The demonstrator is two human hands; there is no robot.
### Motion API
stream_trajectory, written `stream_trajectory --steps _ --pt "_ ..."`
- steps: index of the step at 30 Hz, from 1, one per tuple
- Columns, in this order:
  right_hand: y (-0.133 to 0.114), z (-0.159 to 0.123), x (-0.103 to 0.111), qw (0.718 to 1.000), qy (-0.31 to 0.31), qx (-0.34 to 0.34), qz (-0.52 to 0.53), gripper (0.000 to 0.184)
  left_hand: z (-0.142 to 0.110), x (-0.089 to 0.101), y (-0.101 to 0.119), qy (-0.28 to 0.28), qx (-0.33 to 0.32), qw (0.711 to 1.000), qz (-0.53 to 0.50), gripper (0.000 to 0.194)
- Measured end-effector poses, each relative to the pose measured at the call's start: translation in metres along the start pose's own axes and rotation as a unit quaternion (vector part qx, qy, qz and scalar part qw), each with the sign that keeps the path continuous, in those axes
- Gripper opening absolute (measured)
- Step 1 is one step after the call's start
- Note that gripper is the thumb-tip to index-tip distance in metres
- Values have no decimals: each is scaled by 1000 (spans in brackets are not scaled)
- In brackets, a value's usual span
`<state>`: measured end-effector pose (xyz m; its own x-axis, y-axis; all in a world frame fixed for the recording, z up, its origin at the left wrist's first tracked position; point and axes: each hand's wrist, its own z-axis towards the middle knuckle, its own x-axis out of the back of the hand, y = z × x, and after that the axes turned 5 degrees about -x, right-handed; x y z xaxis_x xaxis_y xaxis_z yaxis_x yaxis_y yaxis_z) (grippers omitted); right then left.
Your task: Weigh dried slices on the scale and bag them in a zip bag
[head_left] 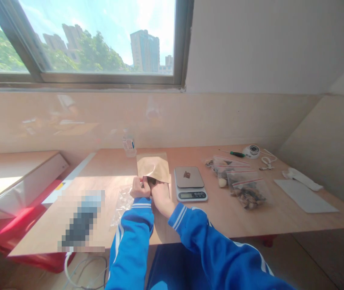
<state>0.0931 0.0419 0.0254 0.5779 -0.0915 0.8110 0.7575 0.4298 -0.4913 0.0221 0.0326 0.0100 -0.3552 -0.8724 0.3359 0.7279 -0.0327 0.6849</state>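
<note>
The kraft pouch (153, 166) lies on the bench (220, 209), long axis running away from the person, its near mouth at both hands. The left hand (140, 188) pinches that edge shut-fisted; the right hand (158, 189) seems tucked into the mouth, its grip hidden. A scale (190, 184) sits just right; a clear bag (123, 201) left
</note>
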Motion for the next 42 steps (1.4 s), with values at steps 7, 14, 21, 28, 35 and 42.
stream_trajectory --steps 7,14,21,28,35,42 --pt "-1 -13 8 992 -18 6 -124 31 2 2 3 5 -4 1000 -27 25" --pt "-9 -25 17 987 46 31 -151 22 4 -1 0 7 -11 999 -51 25" --pt "0 -43 31 987 57 -1 -153 17 4 -6 -6 -3 -27 997 -70 25" --pt "42 -64 73 992 98 -82 -12 25 4 -3 -1 -26 -24 996 -76 21" --pt "109 -43 93 974 118 -172 88 27 2 -3 -2 -32 -6 995 -92 19" --pt "149 -29 78 948 197 -213 128 44 -1 1 10 -18 -6 996 -90 15"
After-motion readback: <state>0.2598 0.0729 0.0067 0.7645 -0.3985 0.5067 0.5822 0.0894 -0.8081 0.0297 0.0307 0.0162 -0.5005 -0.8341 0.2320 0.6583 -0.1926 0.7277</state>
